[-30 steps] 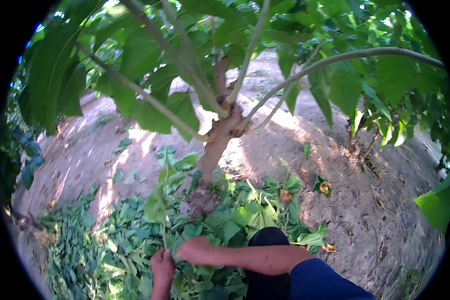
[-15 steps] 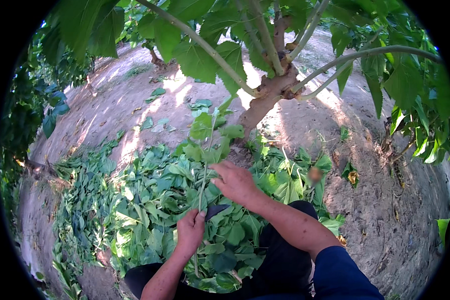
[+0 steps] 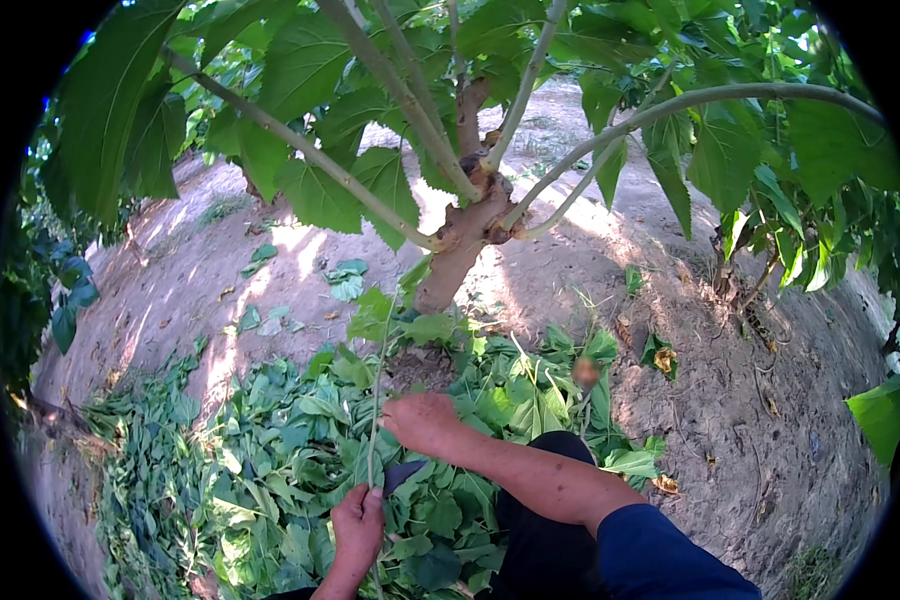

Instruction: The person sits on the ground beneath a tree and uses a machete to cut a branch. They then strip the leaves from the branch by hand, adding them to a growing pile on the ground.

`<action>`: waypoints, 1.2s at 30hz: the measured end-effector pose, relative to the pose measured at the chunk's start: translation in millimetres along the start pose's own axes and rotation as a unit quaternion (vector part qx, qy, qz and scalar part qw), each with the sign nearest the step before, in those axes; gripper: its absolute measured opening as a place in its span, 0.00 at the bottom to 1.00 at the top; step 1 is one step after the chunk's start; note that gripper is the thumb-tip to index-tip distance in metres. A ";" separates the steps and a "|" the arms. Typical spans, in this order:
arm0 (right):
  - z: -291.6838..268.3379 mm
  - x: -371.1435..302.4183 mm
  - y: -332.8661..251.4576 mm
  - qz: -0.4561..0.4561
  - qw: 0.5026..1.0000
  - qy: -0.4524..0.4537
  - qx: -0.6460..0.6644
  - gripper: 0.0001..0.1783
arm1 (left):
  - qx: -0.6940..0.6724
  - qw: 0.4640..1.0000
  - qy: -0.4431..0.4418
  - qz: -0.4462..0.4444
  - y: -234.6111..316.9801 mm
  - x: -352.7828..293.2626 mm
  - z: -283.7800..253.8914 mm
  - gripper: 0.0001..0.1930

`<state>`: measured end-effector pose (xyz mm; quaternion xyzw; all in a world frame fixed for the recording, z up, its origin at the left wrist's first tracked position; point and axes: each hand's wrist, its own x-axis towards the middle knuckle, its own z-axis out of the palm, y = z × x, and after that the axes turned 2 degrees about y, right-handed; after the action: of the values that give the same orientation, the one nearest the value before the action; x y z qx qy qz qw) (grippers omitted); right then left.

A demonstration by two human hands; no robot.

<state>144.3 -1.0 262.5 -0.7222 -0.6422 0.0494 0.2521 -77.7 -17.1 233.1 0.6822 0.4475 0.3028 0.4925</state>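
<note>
A thin green leafy branch (image 3: 375,430) stands nearly upright in front of me, its lower stretch bare and its leaves (image 3: 372,315) toward the top. My left hand (image 3: 357,522) is closed around the bare lower stem, thumb along it. Higher up, my right hand (image 3: 425,425) is against the stem's right side with its fingers curled in. Whatever those fingers hold is hidden by the hand. Beneath both hands spreads a thick heap of picked green leaves (image 3: 270,450). A dark pointed shape (image 3: 402,475) lies between the hands, its kind unclear.
Just ahead a low tree trunk (image 3: 450,265) forks into several long branches, one arching right (image 3: 730,92). Large leaves (image 3: 315,190) hang over the work area. Bare soil (image 3: 710,400) lies to the right, with a few dry leaves (image 3: 665,484). A blurred brownish spot (image 3: 585,372) sits beyond my knee.
The view has shifted, so the tree sits farther left and my hands lower in the picture. My right hand's fingers look more curled. My left hand keeps its hold on the branch.
</note>
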 end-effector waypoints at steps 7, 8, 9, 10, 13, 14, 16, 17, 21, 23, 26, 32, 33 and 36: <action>24.9 -7.4 -5.6 0.009 0.997 0.019 0.078 0.17 | -0.059 0.997 -0.023 -0.033 4.3 0.1 -1.1 0.13; 24.0 -8.6 -6.8 0.004 0.996 0.019 0.083 0.17 | -0.068 0.996 -0.025 -0.048 7.8 -0.8 -1.8 0.12; 22.9 -9.6 -7.7 -0.001 0.996 0.020 0.087 0.17 | -0.078 0.995 -0.027 -0.064 13.7 -1.7 -2.4 0.12; 22.4 -10.3 -7.7 -0.005 0.996 0.021 0.092 0.17 | -0.088 0.992 -0.030 -0.080 18.1 -2.4 -3.2 0.12; 21.2 -10.6 -4.7 -0.014 0.994 0.043 0.096 0.16 | -0.130 0.986 -0.042 -0.093 25.2 -2.9 -5.5 0.11; 15.2 -10.7 -6.4 -0.023 0.997 -0.003 0.068 0.14 | -0.118 0.988 -0.039 -0.096 28.1 -2.8 -5.9 0.10; -0.6 -12.0 -21.3 -0.046 0.994 -0.100 0.015 0.12 | -0.090 0.990 -0.024 -0.106 31.0 -4.3 -10.3 0.10; 2.1 -20.5 -31.1 -0.073 0.987 -0.139 0.025 0.11 | -0.109 0.988 -0.011 -0.105 24.2 2.0 -12.6 0.10; 32.1 -38.4 -42.6 -0.132 0.973 -0.189 0.030 0.13 | -0.132 0.987 0.009 -0.093 15.8 18.4 -15.6 0.11; 39.0 -31.5 -29.9 -0.114 0.979 -0.149 0.080 0.12 | -0.103 0.992 0.002 -0.067 17.7 15.3 -16.4 0.12; 36.5 -9.3 1.4 -0.067 0.967 -0.094 0.229 0.12 | -0.046 0.994 -0.044 -0.085 26.3 6.5 -20.4 0.11; 21.5 4.3 4.1 0.122 0.797 -0.089 0.584 0.17 | -0.049 0.998 -0.037 -0.007 28.2 -16.4 -5.8 0.12; 20.8 4.6 4.9 0.131 0.772 -0.077 0.618 0.16 | -0.046 0.998 -0.043 -0.012 28.8 -19.0 -5.2 0.12; 18.0 9.0 7.1 0.186 0.743 -0.032 0.643 0.16 | -0.035 0.997 -0.065 -0.012 28.9 -26.1 -7.3 0.11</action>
<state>145.1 12.7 246.1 -0.4921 -0.3188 0.5193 0.6217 -85.7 -41.2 263.5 0.6773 0.4117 0.2679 0.5477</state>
